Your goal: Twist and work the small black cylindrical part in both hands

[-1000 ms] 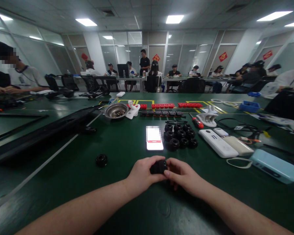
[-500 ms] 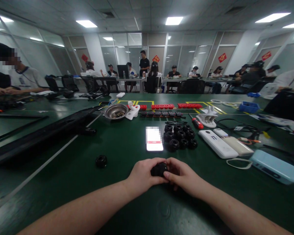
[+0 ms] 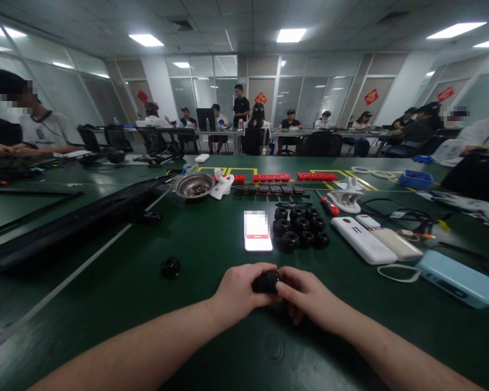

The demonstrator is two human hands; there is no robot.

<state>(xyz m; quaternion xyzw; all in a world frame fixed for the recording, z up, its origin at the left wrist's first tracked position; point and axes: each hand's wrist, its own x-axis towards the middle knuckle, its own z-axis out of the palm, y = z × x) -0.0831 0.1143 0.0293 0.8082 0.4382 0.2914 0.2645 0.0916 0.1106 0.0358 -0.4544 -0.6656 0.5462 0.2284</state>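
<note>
Close in front of me, my left hand [image 3: 240, 288] is closed around a black round part [image 3: 264, 282], its thumb below and its fingers over the top. My right hand [image 3: 305, 293] pinches the right side of the same part between thumb and forefinger. The fingers cover much of it, so its exact kind is unclear. Just beyond lies a phone [image 3: 258, 231] with a lit screen. Right of the phone stand several similar black ring-shaped parts [image 3: 299, 225] in a tight group. A single black part [image 3: 170, 266] sits apart on the left.
A metal bowl [image 3: 194, 185] with small pieces and red trays [image 3: 271, 177] stand farther back. To the right are a red screwdriver [image 3: 330, 206], a white power bank [image 3: 362, 239] and a light blue box [image 3: 456, 278]. A long black panel [image 3: 73, 222] lies left.
Both hands keep hold of the black part in nearly the same place. The right hand's lower fingers have shifted slightly down and away from it. The whole view has moved a little.
</note>
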